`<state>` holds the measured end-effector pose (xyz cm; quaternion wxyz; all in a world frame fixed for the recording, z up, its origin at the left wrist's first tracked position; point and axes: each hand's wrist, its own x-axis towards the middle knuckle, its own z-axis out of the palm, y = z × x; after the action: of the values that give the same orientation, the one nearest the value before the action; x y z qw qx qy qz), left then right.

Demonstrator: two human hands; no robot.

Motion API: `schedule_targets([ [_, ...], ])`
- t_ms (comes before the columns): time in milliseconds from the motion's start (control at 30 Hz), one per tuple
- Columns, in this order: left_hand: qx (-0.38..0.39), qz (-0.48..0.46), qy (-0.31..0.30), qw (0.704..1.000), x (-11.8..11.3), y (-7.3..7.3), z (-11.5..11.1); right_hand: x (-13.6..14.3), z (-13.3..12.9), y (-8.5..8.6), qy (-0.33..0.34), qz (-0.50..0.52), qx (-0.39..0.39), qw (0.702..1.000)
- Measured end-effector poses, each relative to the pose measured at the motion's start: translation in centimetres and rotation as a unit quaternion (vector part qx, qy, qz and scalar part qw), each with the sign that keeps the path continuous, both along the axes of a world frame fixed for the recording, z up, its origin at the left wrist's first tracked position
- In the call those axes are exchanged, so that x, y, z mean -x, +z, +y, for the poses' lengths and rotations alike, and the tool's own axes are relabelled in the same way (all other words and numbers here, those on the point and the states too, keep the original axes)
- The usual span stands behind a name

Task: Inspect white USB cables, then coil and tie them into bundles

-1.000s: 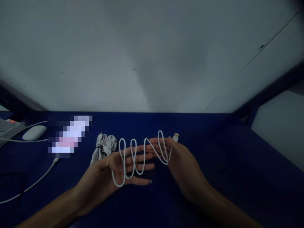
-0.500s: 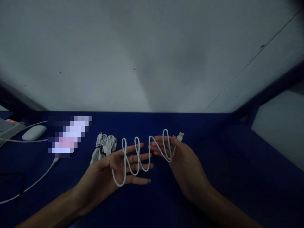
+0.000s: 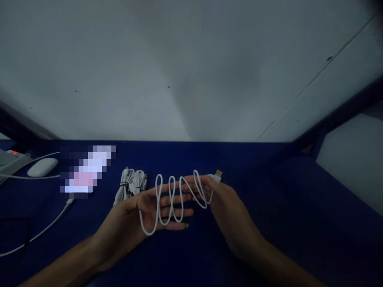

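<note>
A white USB cable (image 3: 171, 198) stretches in loose zigzag loops between my two hands. My left hand (image 3: 131, 218) lies palm up with its fingers spread under the loops, and one end of the cable is held at the thumb. At the other end, my right hand (image 3: 229, 205) grips the cable near its USB plug (image 3: 219, 174), which sticks up past the thumb. The right fingertips reach behind the loops, close to the left fingers. Just beyond my left hand, bundled white cables (image 3: 125, 185) with black ties rest on the blue table (image 3: 167, 157).
At the left lies a blurred-out lit device (image 3: 89, 169) with a white cord (image 3: 49, 226) plugged in. A white rounded case (image 3: 42, 167) and a power strip (image 3: 18, 161) with a red light are farther left. A pale wall (image 3: 149, 79) rises behind the table.
My right hand has moved left toward my left hand, bringing the USB plug along. The cable loops have drawn closer together. My left hand has hardly moved.
</note>
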<state>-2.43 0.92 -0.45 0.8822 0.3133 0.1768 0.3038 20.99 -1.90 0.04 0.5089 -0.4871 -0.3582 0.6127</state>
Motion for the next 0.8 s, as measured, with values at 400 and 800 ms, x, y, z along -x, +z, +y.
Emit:
schedule_targets([
  [400,0.03,-0.022,0.032,0.999,0.0,-0.6,-0.3,-0.4,-0.8,0.0,-0.001,-0.106,-0.038,0.994],
  [800,0.035,0.014,0.025,0.999,-0.1,-0.3,-0.6,1.1,-1.4,1.1,0.116,-0.137,-0.055,0.982],
])
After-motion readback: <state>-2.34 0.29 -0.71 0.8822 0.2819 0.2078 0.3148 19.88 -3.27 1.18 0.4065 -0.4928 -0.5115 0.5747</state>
